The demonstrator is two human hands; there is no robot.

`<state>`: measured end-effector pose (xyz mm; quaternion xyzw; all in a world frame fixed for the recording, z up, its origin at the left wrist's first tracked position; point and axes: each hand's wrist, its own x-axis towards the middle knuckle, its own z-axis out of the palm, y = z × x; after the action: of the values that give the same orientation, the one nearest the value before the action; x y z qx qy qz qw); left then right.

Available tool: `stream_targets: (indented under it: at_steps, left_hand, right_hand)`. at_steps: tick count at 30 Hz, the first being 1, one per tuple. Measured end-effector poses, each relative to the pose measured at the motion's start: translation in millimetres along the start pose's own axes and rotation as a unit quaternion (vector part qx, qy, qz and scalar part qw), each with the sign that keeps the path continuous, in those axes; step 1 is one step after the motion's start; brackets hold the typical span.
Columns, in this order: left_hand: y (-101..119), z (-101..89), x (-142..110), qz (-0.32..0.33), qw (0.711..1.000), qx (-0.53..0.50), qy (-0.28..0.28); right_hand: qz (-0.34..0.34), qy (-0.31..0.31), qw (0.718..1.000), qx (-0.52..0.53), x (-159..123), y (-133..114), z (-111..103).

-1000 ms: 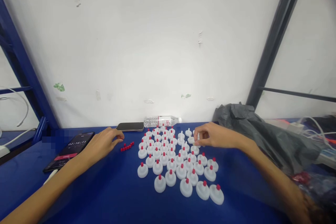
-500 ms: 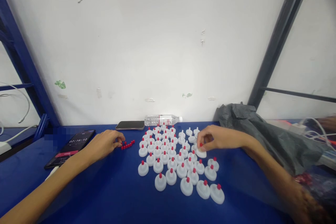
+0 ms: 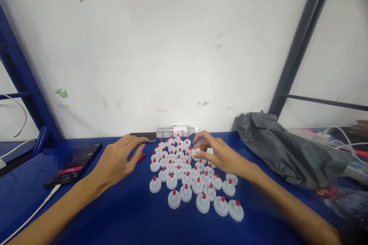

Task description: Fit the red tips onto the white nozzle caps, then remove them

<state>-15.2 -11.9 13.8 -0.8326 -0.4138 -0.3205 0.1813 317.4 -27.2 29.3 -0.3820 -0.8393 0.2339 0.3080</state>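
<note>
My right hand [image 3: 214, 152] is over the back right of a group of white caps with red tips. Its thumb and fingers pinch one white nozzle cap [image 3: 195, 152], tilted with its red tip to the left; the fingers hide part of it. My left hand [image 3: 119, 159] hovers at the left with thumb and forefinger apart, and I see nothing between them. Just beyond its fingertips lie small red tips [image 3: 142, 157], partly hidden by the hand. Several white caps [image 3: 171, 182] stand upright on the blue table [image 3: 123, 210], most with a red tip on top.
A clear plastic bottle [image 3: 166, 132] lies along the wall, beside a dark phone [image 3: 151, 136]. Another phone [image 3: 77, 164] with a white cable [image 3: 34, 214] is at the left. A grey plastic bag [image 3: 287, 153] spreads over the right side, with white cables [image 3: 342, 138] behind it.
My right hand has moved left across the caps and now has a tilted cap in its fingers. My left hand has shifted from the red tips and its fingers have spread.
</note>
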Motion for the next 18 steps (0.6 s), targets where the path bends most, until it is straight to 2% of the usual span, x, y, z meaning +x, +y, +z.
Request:
stream_targets:
  at_steps: [5,9,13,18]
  left_hand:
    - [41,6.4,-5,0.149,0.988,0.005,-0.041]
    - [60,12.1,-11,0.238,0.969,0.002,-0.065]
    - [65,11.6,-16,0.266,0.961,-0.024,-0.076]
    - [70,6.1,-11,0.249,0.958,-0.095,-0.105]
  right_hand:
    - [-0.029,-0.068,0.997,0.035,-5,-24,20]
    - [-0.053,-0.098,0.993,0.035,-10,-41,32]
    - [-0.050,-0.100,0.993,0.034,-15,-49,36]
    - [-0.048,-0.092,0.995,-0.006,-11,-45,33]
